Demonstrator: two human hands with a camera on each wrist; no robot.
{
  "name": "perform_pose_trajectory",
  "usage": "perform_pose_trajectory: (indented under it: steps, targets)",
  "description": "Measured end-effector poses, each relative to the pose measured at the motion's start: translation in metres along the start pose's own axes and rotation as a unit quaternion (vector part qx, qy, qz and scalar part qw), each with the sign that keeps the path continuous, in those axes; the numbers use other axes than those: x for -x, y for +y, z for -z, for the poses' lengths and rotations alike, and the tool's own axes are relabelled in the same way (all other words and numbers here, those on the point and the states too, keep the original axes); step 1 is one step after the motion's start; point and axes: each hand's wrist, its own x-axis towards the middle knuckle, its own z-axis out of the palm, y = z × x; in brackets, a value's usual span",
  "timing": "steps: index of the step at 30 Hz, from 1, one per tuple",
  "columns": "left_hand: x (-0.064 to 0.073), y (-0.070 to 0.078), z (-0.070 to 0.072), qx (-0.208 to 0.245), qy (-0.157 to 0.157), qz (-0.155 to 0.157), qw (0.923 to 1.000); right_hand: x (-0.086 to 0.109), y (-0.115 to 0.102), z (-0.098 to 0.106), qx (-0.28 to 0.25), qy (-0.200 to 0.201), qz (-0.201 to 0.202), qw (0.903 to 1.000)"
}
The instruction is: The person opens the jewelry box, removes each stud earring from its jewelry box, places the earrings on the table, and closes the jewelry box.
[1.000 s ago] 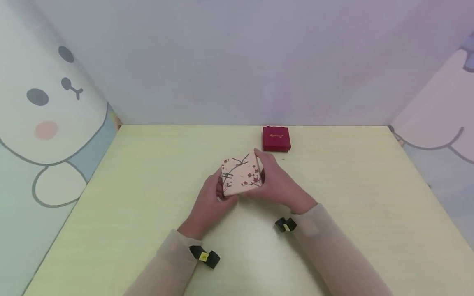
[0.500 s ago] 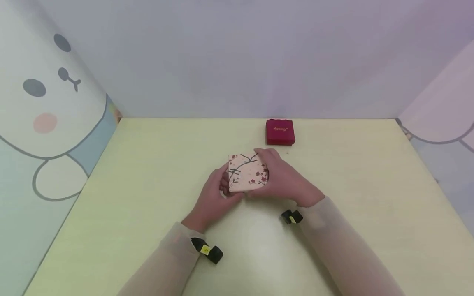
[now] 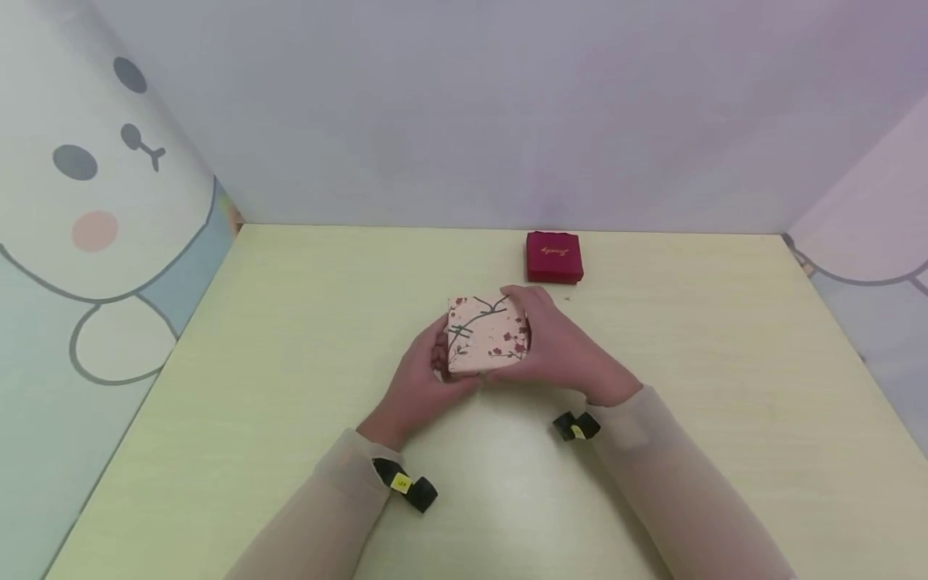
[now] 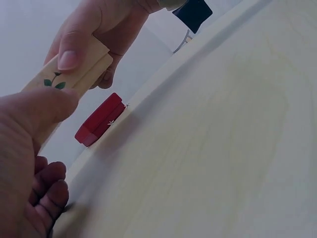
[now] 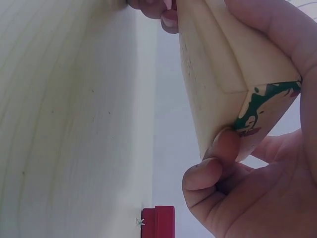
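In the head view both hands hold a small pale gift box [image 3: 487, 334] printed with dark branches and red blossoms. My left hand [image 3: 424, 379] grips its left side, thumb along the near edge and fingers curled beneath. The right hand [image 3: 561, 350] grips the right side, with one finger over the far corner. Seen from the right wrist, the box [image 5: 208, 54] is raised off the table, and a seam runs round its side between lid and base. Its lid looks closed, so the inside is hidden.
A dark red box [image 3: 554, 258] with gold lettering stands at the back of the pale wooden table [image 3: 290, 322], beyond the right hand. Small star shapes show beside it in the wrist views. A wall [image 3: 464, 113] rises behind the table, with cartoon-printed side walls.
The gift box has turned slightly, so its near edge now lies more level in the head view. Both hands keep their hold. The head view has shifted a little.
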Motion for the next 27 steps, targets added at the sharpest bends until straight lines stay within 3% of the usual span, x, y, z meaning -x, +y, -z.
perform_pose_trajectory:
  steps: [6,9,13,16,27]
  targets:
    - [-0.001,-0.005,0.0,0.034,0.001,0.025,0.9991,0.002,-0.003,0.001,-0.041,-0.004,-0.011,0.9991]
    - [-0.002,-0.006,0.001,0.079,-0.007,0.037,0.9962,0.002,-0.005,0.001,-0.049,-0.002,-0.015,0.9987]
    - [-0.001,-0.006,0.001,0.165,-0.031,0.049,0.9845,0.003,-0.009,0.001,-0.055,-0.002,-0.015,0.9984]
    - [0.0,-0.004,0.002,0.206,-0.043,0.057,0.976,0.004,-0.013,0.001,-0.058,-0.006,-0.015,0.9982]
    - [0.006,0.006,0.004,0.169,-0.055,0.072,0.9815,0.008,-0.021,-0.002,-0.058,-0.008,-0.02,0.9981]
